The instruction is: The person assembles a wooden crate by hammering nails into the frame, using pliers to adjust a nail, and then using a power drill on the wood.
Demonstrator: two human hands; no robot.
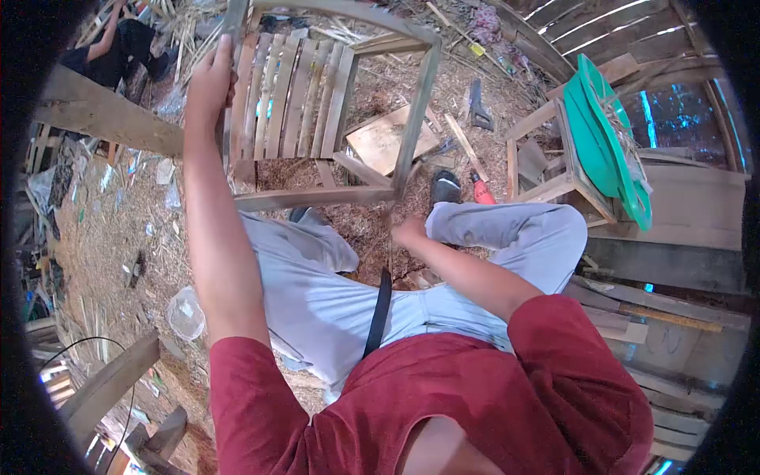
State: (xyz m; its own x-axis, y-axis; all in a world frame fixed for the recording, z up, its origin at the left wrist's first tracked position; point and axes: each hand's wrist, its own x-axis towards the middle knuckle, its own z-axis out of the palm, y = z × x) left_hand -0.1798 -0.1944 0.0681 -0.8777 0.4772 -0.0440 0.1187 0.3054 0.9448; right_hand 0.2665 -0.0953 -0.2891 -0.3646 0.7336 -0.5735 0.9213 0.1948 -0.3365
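A wooden chair frame point(413, 119) with a slatted panel point(293, 99) stands tilted in front of my knees. My left hand point(212, 79) is wrapped round its upper left rail. Close to the frame's lower right corner, my right hand point(408, 231) is closed, between my knees; what it holds, if anything, is too small to make out. A dark strap point(378, 313) lies over my lap below that hand. Behind the frame, a flat wooden board point(392, 141) rests on the shavings.
A handsaw point(480, 107) and a red bottle point(482, 190) lie beyond my right foot. At the right, a green plastic piece point(602, 134) leans on a small wooden frame point(546, 190). A clear container point(186, 313) sits at left. Another person point(119, 47) is at the upper left.
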